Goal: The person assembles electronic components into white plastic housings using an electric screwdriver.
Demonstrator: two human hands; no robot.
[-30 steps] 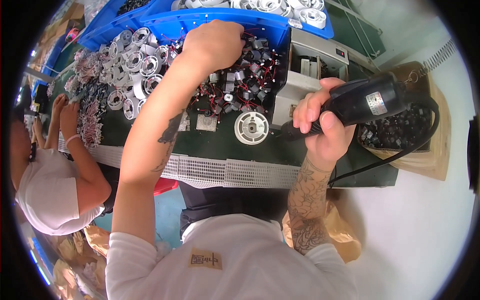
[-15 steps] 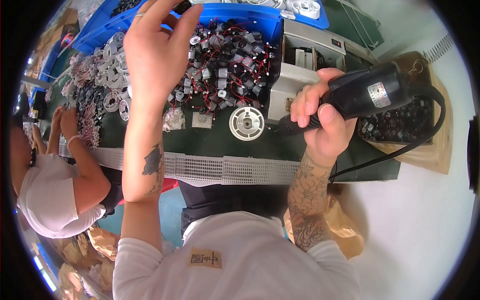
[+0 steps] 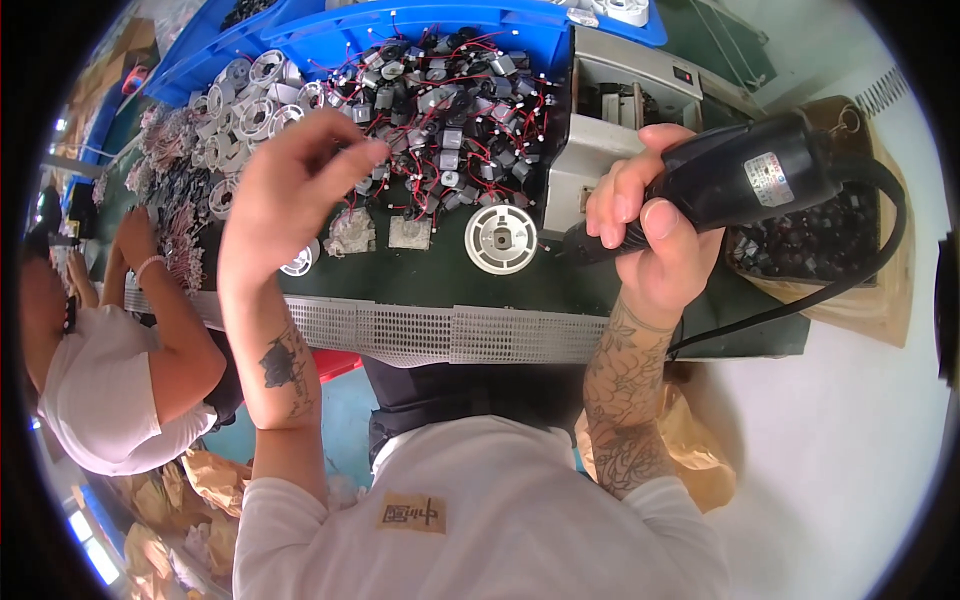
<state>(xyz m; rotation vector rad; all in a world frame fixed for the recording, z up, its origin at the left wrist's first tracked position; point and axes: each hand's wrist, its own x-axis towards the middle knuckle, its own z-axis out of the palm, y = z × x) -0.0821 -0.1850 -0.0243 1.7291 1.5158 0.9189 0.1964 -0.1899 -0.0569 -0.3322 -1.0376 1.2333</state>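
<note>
My right hand point(image 3: 655, 215) is wrapped round a black electric screwdriver point(image 3: 745, 180), held tilted with its nose toward the lower left. Its cable loops down on the right. The nose is beside a round white slotted plastic housing point(image 3: 500, 240) lying on the green table. My left hand point(image 3: 295, 185), slightly blurred, hovers left of a heap of small motors with red wires point(image 3: 450, 135). Its thumb and forefinger look apart with nothing visible between them; the other fingers are curled and partly hidden. Below its wrist another white round part point(image 3: 300, 260) shows partly.
White ring-shaped housings point(image 3: 255, 115) and wire bundles point(image 3: 180, 235) are piled at the left. Blue bins point(image 3: 330, 35) stand behind, a grey metal machine point(image 3: 590, 140) at the right. A box of dark parts point(image 3: 805, 245) lies under the screwdriver. A co-worker point(image 3: 130, 390) works at far left.
My left hand has come down and toward me from the bins; the dark object at its fingertips no longer shows. The right hand still grips the screwdriver. The whole view has shifted slightly.
</note>
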